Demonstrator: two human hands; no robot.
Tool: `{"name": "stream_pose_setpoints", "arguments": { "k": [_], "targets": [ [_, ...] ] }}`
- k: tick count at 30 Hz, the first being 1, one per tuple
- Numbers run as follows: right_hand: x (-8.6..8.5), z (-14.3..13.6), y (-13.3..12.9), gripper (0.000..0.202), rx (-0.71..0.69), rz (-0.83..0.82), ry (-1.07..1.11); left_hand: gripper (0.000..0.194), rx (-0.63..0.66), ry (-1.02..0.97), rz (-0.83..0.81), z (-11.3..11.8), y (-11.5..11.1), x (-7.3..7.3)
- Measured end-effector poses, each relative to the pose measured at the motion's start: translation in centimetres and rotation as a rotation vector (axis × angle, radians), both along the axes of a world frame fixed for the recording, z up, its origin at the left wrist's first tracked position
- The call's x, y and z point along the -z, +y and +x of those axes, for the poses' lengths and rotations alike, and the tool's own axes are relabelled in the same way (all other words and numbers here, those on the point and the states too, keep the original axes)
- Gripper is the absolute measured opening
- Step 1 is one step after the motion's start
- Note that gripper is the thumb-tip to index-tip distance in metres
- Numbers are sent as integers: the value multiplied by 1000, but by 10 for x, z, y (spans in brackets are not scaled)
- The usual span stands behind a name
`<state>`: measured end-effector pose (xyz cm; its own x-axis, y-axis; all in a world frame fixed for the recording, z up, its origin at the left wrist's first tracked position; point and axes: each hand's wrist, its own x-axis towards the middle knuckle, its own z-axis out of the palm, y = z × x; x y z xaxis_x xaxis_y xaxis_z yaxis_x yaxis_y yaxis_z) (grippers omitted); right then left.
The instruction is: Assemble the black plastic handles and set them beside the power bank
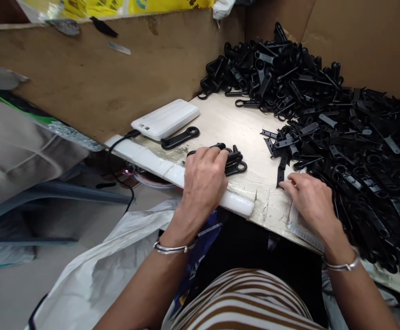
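Cardboard [364, 41] stands behind black parts [344, 137] heaped on pale tabletop [220, 112].

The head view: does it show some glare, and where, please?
Head view: the tabletop looks brightest between the white device and the heaped black parts; head view: small glints on those parts; head view: both bracelets gleam.

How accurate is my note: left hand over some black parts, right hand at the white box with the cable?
Wrong for the right hand: the head view shows it at a flat black piece by the black heap. The left hand is over some black parts.
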<state>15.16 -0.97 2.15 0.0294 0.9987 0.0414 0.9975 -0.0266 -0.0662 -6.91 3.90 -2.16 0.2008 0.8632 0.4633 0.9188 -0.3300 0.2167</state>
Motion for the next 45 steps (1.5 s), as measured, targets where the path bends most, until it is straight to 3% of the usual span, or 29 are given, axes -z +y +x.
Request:
{"name": "stream_pose_setpoints", "arguments": {
  "k": [3, 6, 9, 12, 15, 17, 23, 25, 28, 31, 36, 42, 45],
  "targets": [
    [7, -22, 6, 33, 55, -77, -139, 26, -2, 77, -30, -9, 4, 3],
    [12, -30, 4, 19, 37, -86, -186, 27, 32, 55, -21, -10, 3, 0],
    [13, -28, -10, 18, 1, -89, -238, 25, 76, -31, 13, 1, 1, -9],
    [11, -19, -29, 21, -66, -40, -208, 24, 230, -69, -48, 24, -3, -23],
    [13, 0, -49, 20, -94, 100, -38, 21, 425, -23, -201, 58, -3, -37],
    [16, 15, -61, 21, -80, 198, 153, 23, 488, 15, -265, 84, 1, -41],
    [20, 43, -86, 21, 27, 384, 632, 30, 565, 115, -247, 157, 26, -33],
    [20, 47, -91, 20, 115, 391, 740, 34, 552, 117, -251, 165, 32, -32],
    [23, 53, -94, 23, 323, 373, 955, 31, 501, 101, -261, 152, 35, -36],
    [28, 55, -90, 27, 434, 390, 1244, 22, 439, -120, -337, 124, 33, -37],
    [32, 45, -72, 30, 396, 408, 1500, 7, 458, -714, -570, 91, 19, -23],
    [27, 37, -64, 28, 367, 496, 1343, 15, 567, -1561, -1130, 98, -8, -16],
    [26, 29, -62, 30, 391, 526, 1417, 29, 535, -1807, -1174, 111, -23, -13]
  ]
}}
